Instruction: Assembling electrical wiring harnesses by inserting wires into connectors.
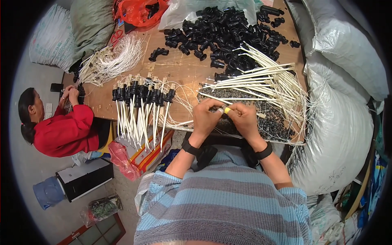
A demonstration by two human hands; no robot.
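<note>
My left hand (205,117) and my right hand (244,119) meet at the near edge of the table, their fingers pinched close together. Whatever lies between the fingertips is too small and covered to make out. A yellow band or piece (227,110) shows at the right fingertips. Right beyond the hands, small dark parts (271,118) fill a shallow tray. Across it lies a bundle of white sleeved wires (261,81) with thin loose leads. Left of my hands, finished-looking bunched pieces with black sockets (141,92) hang their white stems (139,126) over the table edge.
A big heap of black plastic sockets (228,34) covers the table's far side. White thin wires (122,55) lie far left, near a red plastic bag (141,12). Stuffed white sacks (335,130) crowd the right. A person in red (67,130) works at the left end.
</note>
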